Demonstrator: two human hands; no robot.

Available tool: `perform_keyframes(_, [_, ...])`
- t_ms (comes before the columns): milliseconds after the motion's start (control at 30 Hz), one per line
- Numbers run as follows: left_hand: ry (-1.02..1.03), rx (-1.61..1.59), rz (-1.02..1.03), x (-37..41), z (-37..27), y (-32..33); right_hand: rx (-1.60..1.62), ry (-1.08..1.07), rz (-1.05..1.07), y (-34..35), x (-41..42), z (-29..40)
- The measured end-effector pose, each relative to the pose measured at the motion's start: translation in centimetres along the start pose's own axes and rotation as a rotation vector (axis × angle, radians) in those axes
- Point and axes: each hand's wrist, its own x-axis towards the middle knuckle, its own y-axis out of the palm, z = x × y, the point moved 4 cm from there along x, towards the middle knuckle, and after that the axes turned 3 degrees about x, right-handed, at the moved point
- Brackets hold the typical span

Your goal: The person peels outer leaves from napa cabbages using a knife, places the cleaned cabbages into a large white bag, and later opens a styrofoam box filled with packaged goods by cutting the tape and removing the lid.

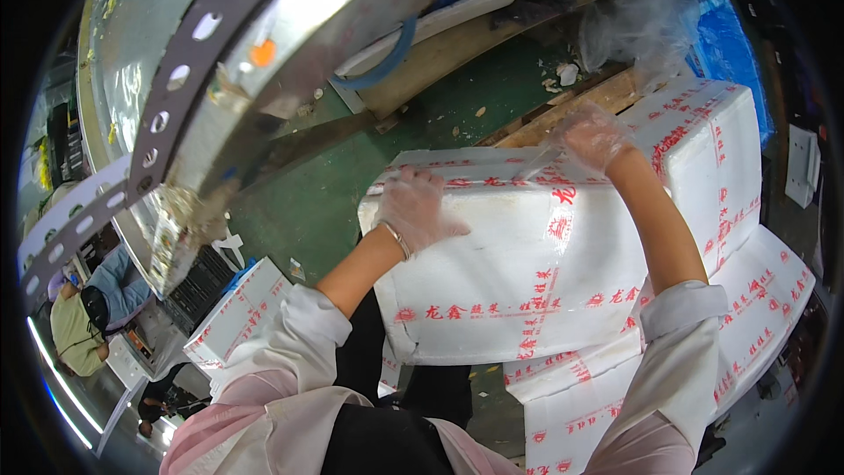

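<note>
Before me lies a large white foam box [488,257], wrapped in clear tape with red printing. My left hand [422,204], in a clear plastic glove and with a bangle at the wrist, rests spread on the box's upper left edge. My right hand [593,138], gloved too, is above the far right edge of the box with its fingers bent. A clear strip, perhaps tape or film, runs from near its fingers down to the box edge; whether the fingers grip it I cannot tell.
More taped foam boxes [712,165] stand at the right. A wooden pallet [606,95] and a blue plastic bag [728,46] lie beyond. A metal table with a perforated rail [168,79] is at the upper left. Debris dots the green floor [297,198]. A seated person [82,330] is at far left.
</note>
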Motion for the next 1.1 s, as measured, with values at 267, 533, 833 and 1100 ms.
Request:
perform_keyframes(267, [0.089, -0.093, -0.073, 3.7, -7.0, 0.4, 0.099, -0.004, -0.003, 2.1, -4.5, -3.2])
perform_keyframes(533, [0.075, -0.113, 0.226, 6.2, -7.7, -0.6, -0.016, 0.067, -0.029, 5.0, -7.4, -6.8])
perform_keyframes(833, [0.189, -0.228, 0.218, 8.8, -11.2, -0.7, -0.134, 0.143, 0.001, 6.0, -12.2, -9.5])
perform_keyframes(1100, [0.188, -0.083, 0.183, 6.3, -14.8, -4.1, -0.328, 0.175, -0.087, 7.1, -17.2, -12.6])
